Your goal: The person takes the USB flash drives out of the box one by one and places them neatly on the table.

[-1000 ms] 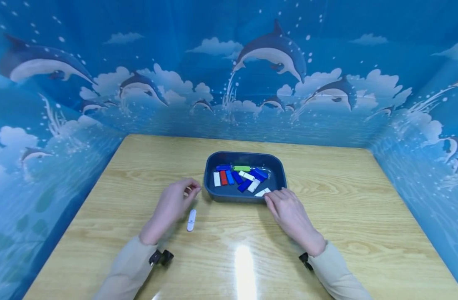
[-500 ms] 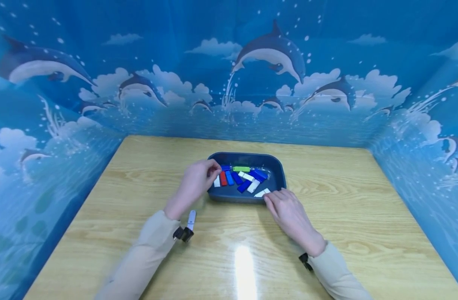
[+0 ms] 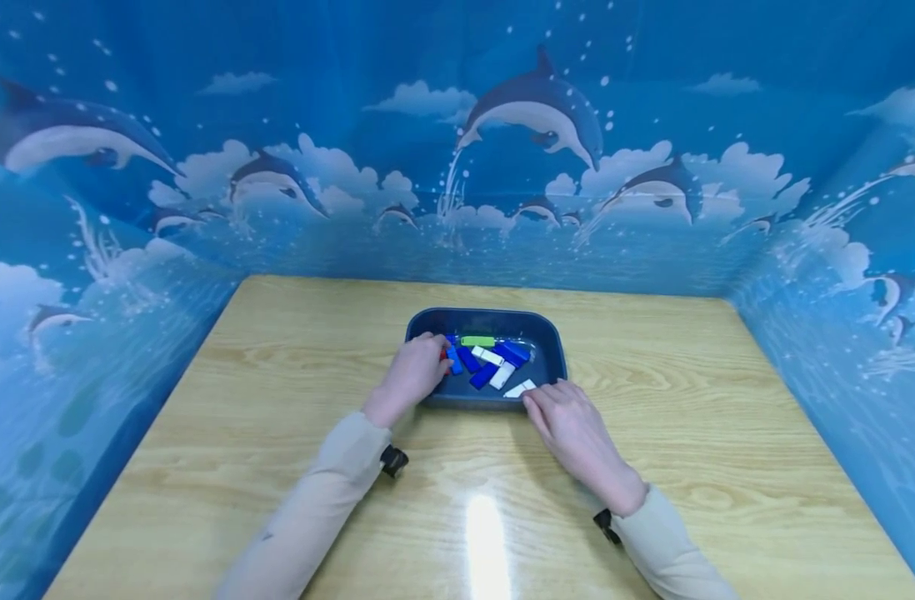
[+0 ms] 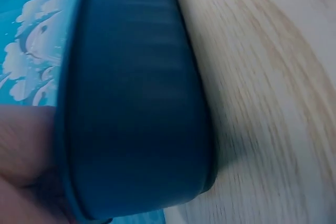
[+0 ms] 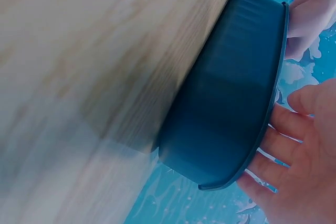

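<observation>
A dark blue plastic bin holds several small USB sticks. Among them are a green stick, dark blue ones such as this blue stick, and a white stick. My left hand reaches over the bin's left end with fingers down among the sticks, covering most of a red stick; I cannot tell whether it holds one. My right hand rests at the front right rim beside another white stick. In the right wrist view, its fingers stretch loosely over the rim.
The bin stands on a wood-grain table. A blue dolphin-print curtain rises along the back and both sides. Small black cameras sit on both wrists, such as the left wrist camera.
My left hand has moved right, from beside the bin to inside its left end. The forearm now hides the white stick that lay on the table. My right hand has stayed at the rim.
</observation>
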Demonstrator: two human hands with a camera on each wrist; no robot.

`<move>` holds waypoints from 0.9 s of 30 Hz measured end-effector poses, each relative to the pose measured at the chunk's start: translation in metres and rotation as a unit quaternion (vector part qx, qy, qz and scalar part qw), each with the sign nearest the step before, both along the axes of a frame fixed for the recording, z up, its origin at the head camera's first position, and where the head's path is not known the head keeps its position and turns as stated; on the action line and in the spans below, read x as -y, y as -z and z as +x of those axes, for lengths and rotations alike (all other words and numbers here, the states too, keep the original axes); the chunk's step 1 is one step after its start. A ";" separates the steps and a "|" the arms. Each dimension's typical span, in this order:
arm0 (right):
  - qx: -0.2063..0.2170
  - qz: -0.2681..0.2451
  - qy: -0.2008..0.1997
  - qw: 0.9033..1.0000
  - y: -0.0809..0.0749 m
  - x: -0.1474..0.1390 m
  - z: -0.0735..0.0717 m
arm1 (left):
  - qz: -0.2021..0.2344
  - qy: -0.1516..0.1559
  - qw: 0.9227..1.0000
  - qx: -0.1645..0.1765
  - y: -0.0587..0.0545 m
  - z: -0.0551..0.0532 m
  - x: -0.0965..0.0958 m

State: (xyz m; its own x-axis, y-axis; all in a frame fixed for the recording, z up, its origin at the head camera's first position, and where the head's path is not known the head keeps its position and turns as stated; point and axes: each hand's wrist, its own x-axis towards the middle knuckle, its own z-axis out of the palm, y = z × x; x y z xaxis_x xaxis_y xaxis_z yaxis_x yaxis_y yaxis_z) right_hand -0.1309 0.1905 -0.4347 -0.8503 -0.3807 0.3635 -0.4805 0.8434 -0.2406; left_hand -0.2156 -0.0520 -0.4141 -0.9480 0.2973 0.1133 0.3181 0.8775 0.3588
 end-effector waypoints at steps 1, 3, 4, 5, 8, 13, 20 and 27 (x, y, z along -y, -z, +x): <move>-0.001 0.000 0.000 1.000 0.000 0.000 0.000 | -0.011 -0.001 1.000 0.000 0.001 -0.001 -0.001; -0.001 0.001 -0.001 1.000 0.000 0.000 0.000 | -0.040 -0.003 0.999 0.004 0.003 -0.003 -0.004; -0.001 0.002 -0.001 1.000 0.000 -0.001 0.000 | -0.056 -0.004 0.998 0.008 0.004 -0.003 -0.005; -0.001 0.003 -0.001 1.000 0.000 -0.001 0.000 | -0.073 -0.005 0.997 0.009 0.005 -0.004 -0.007; -0.002 0.003 -0.002 1.000 0.001 -0.001 0.000 | -0.111 -0.006 0.994 0.009 0.005 -0.005 -0.009; -0.006 0.002 -0.006 1.000 0.001 -0.001 0.000 | -0.115 -0.011 0.993 -0.013 0.007 -0.007 -0.012; -0.011 -0.001 -0.008 1.000 0.002 -0.001 0.000 | -0.111 -0.012 0.994 0.016 0.007 -0.009 -0.013; -0.010 -0.001 -0.007 1.000 0.001 0.000 0.000 | -0.082 -0.004 0.995 0.059 0.007 -0.009 -0.014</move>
State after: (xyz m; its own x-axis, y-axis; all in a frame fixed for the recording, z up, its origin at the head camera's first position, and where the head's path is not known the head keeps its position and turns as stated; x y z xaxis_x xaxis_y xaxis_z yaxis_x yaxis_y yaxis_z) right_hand -0.1306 0.1909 -0.4356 -0.8373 -0.3913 0.3819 -0.4967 0.8364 -0.2320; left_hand -0.2250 -0.0384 -0.4209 -0.9545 0.2943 -0.0480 0.2744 0.9298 0.2453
